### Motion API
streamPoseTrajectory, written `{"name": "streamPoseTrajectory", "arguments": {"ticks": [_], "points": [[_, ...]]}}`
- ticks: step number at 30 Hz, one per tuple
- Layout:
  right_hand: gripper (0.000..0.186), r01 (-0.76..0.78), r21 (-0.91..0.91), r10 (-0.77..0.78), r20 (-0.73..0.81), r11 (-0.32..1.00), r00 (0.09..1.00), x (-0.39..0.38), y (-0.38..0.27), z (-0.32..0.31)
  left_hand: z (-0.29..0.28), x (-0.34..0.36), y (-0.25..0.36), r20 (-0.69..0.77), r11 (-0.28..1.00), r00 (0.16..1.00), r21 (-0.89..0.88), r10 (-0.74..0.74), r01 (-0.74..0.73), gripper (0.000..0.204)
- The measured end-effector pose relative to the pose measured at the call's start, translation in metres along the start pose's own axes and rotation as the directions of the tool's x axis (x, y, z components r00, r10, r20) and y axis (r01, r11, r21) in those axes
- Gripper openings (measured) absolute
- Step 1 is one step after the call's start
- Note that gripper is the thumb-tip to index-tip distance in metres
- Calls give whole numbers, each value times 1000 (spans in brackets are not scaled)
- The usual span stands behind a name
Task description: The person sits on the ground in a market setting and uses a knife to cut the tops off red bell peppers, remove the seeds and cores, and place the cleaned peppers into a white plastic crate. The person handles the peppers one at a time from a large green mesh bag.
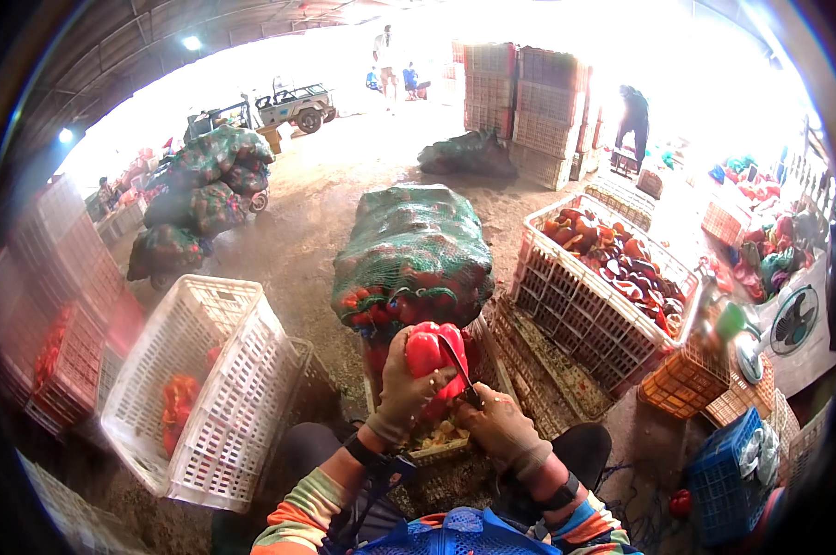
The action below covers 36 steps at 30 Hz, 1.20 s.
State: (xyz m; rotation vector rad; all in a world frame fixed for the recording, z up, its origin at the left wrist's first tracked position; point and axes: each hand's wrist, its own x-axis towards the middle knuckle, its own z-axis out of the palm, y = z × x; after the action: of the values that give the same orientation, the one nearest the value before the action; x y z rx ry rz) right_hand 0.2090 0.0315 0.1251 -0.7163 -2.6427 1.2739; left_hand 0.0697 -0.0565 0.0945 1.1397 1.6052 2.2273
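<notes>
Left hand [402, 388] curled round a red pepper [427, 350], fingers wrapped; right hand [501, 425] closed on a knife [457, 359], blade up against the pepper's right side. Risk: glossy skin or too hard a push could let the blade skid toward the left hand; a slack hold could let the pepper twist and drop into the crate [438, 453] below. Pepper sits in the left hand's grasp, left and far of the right. Green mesh sack [413, 254] beyond.

Ribbed roof [103, 46], lit lamp [191, 43], brown floor [297, 222]
</notes>
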Motion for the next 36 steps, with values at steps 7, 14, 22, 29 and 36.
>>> {"name": "streamPoseTrajectory", "arguments": {"ticks": [7,14,22,29,36], "points": [[29,-63,46,61,50,997,997,-20,43,37,-33,26,0,-59,790,928,-547,-367,277,48],[53,-95,951,-118,135,295,984,38,23,-1,-3,6,22,186,760,875,-435,-448,482,47],[49,75,749,-48,-58,659,997,52,65,16,15,2,-11,72,894,894,115,-443,434,40],[46,-147,966,-129,177,212,976,33,75,7,13,-5,-22,237,838,816,-12,-528,546,36],[47,-381,895,-122,362,-230,924,35,133,31,15,-13,-33,375,388,656,-577,-655,718,39]]}}
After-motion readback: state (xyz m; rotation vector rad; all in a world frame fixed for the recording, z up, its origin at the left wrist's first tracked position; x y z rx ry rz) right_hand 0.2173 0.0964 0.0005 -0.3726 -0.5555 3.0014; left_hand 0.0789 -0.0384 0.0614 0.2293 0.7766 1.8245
